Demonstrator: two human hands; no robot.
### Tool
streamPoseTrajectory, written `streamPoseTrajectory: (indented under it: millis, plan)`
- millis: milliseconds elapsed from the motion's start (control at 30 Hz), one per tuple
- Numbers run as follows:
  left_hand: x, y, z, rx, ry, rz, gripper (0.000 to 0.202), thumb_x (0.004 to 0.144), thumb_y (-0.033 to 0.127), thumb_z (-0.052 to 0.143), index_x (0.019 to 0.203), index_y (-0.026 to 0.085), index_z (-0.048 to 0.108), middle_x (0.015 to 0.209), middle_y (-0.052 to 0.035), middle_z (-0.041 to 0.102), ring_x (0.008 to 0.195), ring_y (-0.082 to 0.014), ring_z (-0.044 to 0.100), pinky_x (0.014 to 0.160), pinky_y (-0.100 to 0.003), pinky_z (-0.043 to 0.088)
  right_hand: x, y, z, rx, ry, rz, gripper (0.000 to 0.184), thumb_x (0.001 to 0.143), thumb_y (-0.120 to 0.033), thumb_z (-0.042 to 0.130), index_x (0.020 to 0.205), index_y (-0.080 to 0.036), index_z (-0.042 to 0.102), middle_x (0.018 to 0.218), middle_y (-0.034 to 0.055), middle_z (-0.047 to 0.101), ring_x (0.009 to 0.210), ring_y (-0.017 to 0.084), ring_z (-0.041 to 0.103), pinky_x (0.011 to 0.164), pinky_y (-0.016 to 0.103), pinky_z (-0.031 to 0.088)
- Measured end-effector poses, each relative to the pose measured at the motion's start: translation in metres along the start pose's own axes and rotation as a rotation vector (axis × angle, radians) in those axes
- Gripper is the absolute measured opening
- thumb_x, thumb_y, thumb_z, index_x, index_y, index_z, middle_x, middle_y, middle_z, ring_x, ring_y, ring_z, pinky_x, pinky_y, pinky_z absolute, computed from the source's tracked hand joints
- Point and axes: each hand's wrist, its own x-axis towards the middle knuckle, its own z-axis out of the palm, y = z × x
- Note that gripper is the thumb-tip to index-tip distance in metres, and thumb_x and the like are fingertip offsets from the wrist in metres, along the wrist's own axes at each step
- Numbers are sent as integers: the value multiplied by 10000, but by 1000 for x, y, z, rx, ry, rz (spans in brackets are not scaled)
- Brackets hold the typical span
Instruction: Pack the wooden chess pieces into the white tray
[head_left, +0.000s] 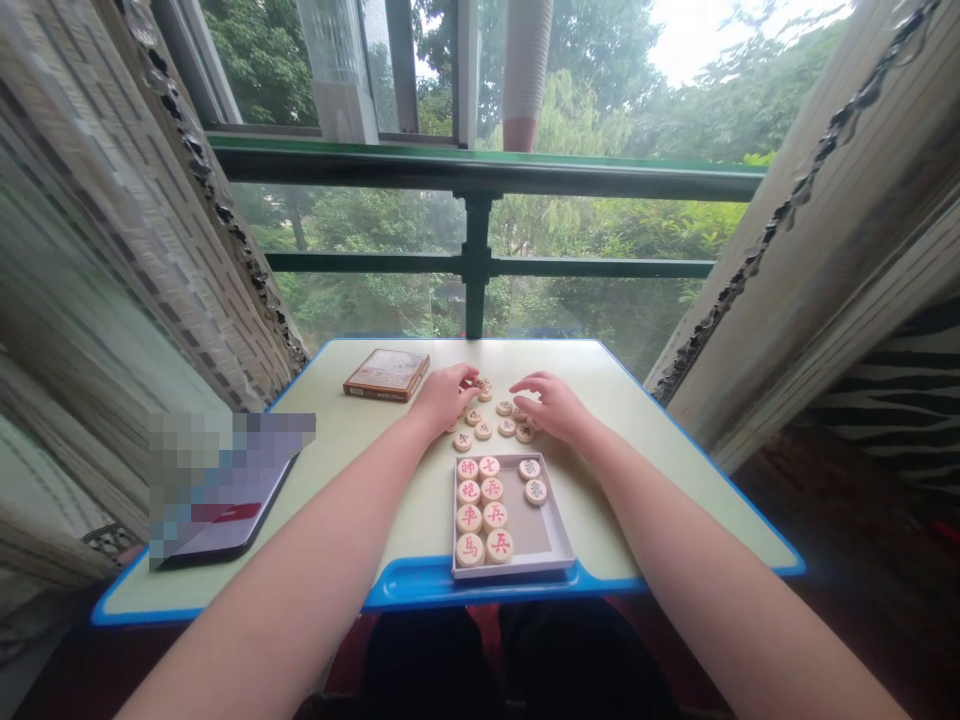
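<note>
Several round wooden Chinese chess pieces (483, 430) lie in a loose cluster on the table beyond a shallow box tray. My left hand (448, 392) is at the cluster's far left, fingers curled and fingertips closed at a chess piece (484, 384). To the right, my right hand (553, 402) hovers over the pieces with thumb and fingers apart, holding nothing visible. Its palm side is hidden. In the tray (551, 550), red-marked pieces (493, 516) stand in two columns along the left side. Two dark-marked pieces (535, 491) lie at its upper right.
A brown box lid (386, 374) lies at the back left of the pale table (637, 500), which has a blue rim. A tablet-like device (255, 510), partly blurred out, rests at the left edge. Curtains hang on both sides, and a green railing (476, 260) stands behind.
</note>
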Motion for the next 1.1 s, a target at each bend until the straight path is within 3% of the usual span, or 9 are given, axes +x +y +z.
streamPoseTrajectory:
  millis: [167, 400, 667, 833, 1100]
  plan:
    - [0, 11, -2, -130, 60, 5, 216, 714, 217, 658, 918, 144, 650, 855, -57, 703, 737, -151, 646, 720, -262, 511, 1, -3, 4, 61, -2, 0, 200, 772, -247, 580, 938, -194, 677, 974, 65, 615, 860, 154, 576, 807, 294, 448]
    - [-5, 24, 2, -229, 21, 46, 172, 708, 241, 658, 860, 161, 673, 797, -39, 708, 714, -154, 650, 709, -260, 519, -1, -9, 3, 209, 36, 41, 211, 771, -251, 570, 950, -176, 651, 920, 55, 649, 766, 128, 581, 703, 262, 469]
    - [-6, 27, 5, -322, 31, 96, 217, 696, 219, 663, 902, 153, 667, 851, -57, 702, 763, -163, 651, 752, -281, 528, -1, -13, 3, 358, 45, 25, 254, 755, -264, 587, 989, -172, 627, 876, 53, 671, 753, 132, 596, 673, 259, 476]
    - [-5, 27, 8, -366, 80, 90, 267, 707, 192, 644, 967, 132, 643, 922, -85, 687, 791, -166, 648, 757, -296, 534, -1, -16, 0, 351, 80, 7, 227, 748, -267, 598, 952, -170, 627, 862, 50, 669, 749, 132, 597, 674, 259, 474]
    - [-7, 23, 12, -414, 47, 65, 272, 703, 228, 652, 957, 133, 644, 912, -80, 687, 770, -159, 644, 742, -292, 533, -1, -7, -6, 323, 32, 25, 232, 730, -283, 621, 931, -169, 635, 866, 48, 668, 736, 127, 584, 685, 269, 468]
